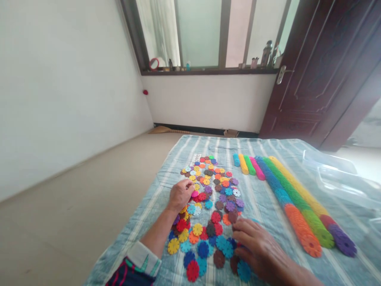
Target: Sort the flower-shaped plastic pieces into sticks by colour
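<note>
Many notched plastic flower discs (197, 229) in mixed colours lie loose over the cloth, some overlapping. My left hand (179, 194) is at the left side of this spread, its thumb and fingers pinched at a pink disc (195, 194). Over the right edge of the spread, my right hand (256, 244) reaches in palm down, fingers apart, with the fingertips beside a brown disc (232, 216) and above several blue ones. What lies under its palm is hidden. Nothing shows gripped in it.
Long overlapping rows of sorted discs (293, 200) lie to the right, with short rows (243, 164) behind them. Clear plastic containers (336, 178) stand at the right edge. A striped cloth (143, 238) covers the surface. Beyond are a windowsill (208, 72) and a door (309, 79).
</note>
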A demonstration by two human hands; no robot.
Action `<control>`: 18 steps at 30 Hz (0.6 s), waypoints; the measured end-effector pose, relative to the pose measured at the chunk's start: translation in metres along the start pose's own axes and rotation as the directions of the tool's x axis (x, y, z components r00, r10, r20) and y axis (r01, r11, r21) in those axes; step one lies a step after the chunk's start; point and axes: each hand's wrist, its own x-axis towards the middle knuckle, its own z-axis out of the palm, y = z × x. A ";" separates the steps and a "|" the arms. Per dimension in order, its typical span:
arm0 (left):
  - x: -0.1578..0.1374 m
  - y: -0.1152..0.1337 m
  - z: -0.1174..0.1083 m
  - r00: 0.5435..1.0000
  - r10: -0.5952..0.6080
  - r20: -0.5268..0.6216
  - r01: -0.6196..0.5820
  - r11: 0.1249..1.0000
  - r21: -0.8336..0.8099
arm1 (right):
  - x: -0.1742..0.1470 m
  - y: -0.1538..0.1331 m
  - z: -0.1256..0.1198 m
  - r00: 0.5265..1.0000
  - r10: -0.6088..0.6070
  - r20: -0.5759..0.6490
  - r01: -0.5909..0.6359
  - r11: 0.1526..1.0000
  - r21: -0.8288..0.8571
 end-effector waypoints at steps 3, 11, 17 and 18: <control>-0.005 0.008 0.003 0.997 0.063 0.037 -0.063 0.998 -0.019 | -0.006 0.007 0.008 0.992 -0.050 -0.112 0.048 0.999 -0.025; -0.029 0.044 0.017 0.936 0.310 0.168 -0.306 0.951 -0.048 | -0.007 0.011 0.018 0.984 -0.047 -0.172 0.054 0.998 0.039; -0.028 0.045 0.017 0.911 0.395 0.120 -0.383 0.917 -0.110 | -0.004 0.018 0.026 0.971 -0.088 -0.224 0.098 0.995 0.032; -0.020 0.041 0.013 0.924 0.375 0.076 -0.372 0.927 -0.050 | -0.003 0.020 0.028 0.965 -0.104 -0.241 0.111 0.994 0.019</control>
